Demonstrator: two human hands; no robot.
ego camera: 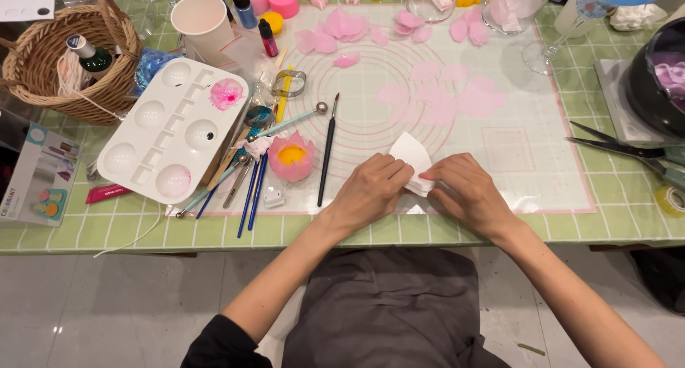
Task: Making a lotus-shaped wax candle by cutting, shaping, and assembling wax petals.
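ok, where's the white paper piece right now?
Head view, centre of the mat: the white paper piece is pinched between the left hand and right hand, right of the black paintbrush.

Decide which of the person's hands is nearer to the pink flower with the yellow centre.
Left. The left hand lies just right of the pink flower, pinching the white paper; the right hand sits farther right, beyond it.
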